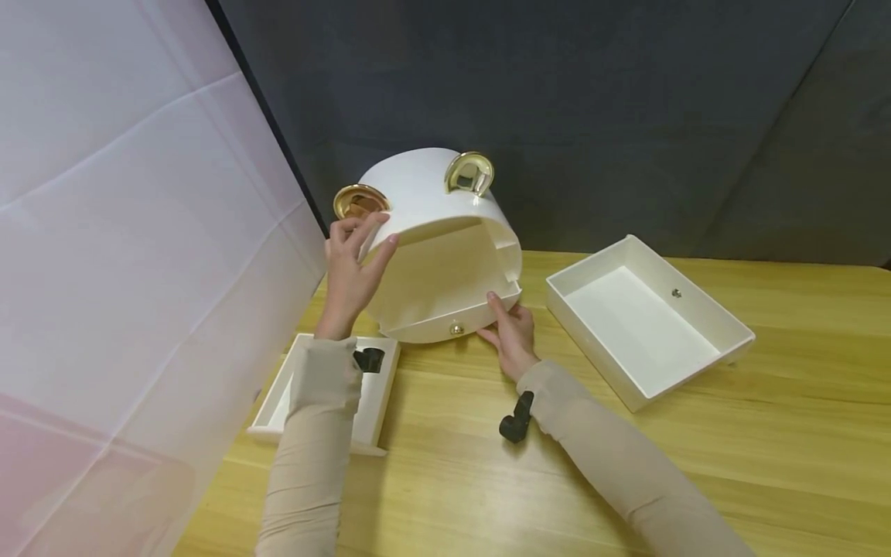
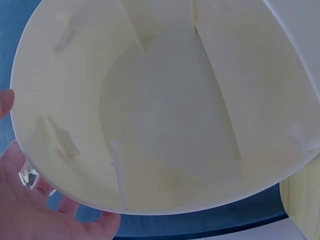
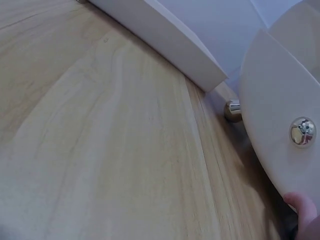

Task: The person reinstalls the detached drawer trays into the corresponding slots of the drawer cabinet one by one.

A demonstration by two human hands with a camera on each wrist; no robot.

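The white round cabinet (image 1: 438,247) is tipped on the wooden table (image 1: 766,464) at twelve o'clock, its hollow shell judged light, stiff and slippery. Its rim at nine o'clock is gripped by the left hand (image 1: 350,271); the lower edge at five o'clock is touched by the right hand (image 1: 513,333), fingers fairly straight.

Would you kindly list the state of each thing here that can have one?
Round white cabinet: tipped, upper slot empty.
Bottom drawer: pushed in.
Large drawer: out on table, empty.
Small drawer: out, beneath left arm.
Left hand: grips cabinet rim.
Right hand: fingers touch bottom drawer.
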